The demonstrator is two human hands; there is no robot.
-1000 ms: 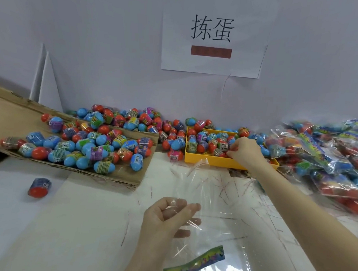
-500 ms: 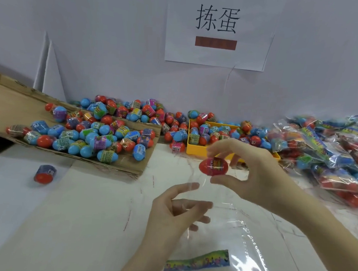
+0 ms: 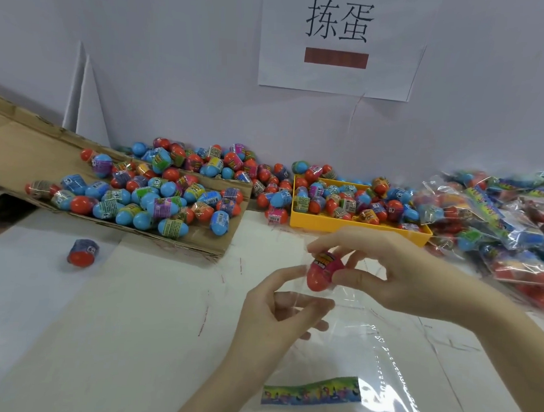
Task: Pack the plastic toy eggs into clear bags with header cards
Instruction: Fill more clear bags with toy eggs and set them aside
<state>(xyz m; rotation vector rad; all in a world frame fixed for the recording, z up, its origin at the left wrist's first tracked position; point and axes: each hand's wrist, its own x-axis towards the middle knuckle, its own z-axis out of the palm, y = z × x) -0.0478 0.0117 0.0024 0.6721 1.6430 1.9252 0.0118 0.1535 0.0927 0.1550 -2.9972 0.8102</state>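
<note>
My right hand [image 3: 396, 275] pinches a red toy egg [image 3: 322, 271] with a pink label, its red end pointing down at the mouth of a clear bag [image 3: 360, 352]. My left hand [image 3: 277, 313] pinches the near edge of that bag's opening and holds it apart, just below and left of the egg. A colourful header card [image 3: 311, 392] sits at the bag's near end on the white table. Many red and blue eggs fill a yellow tray [image 3: 357, 227] behind my hands.
A sloping cardboard sheet [image 3: 21, 148] at the left carries a heap of eggs [image 3: 158, 193]. One lone egg [image 3: 82, 252] lies on the white table at the left. Filled bags [image 3: 509, 224] are piled at the right. A paper sign [image 3: 337, 39] hangs on the wall.
My right hand took a red egg from the yellow tray and brought it down and left to the bag's mouth. My left hand kept hold of the bag's opening.
</note>
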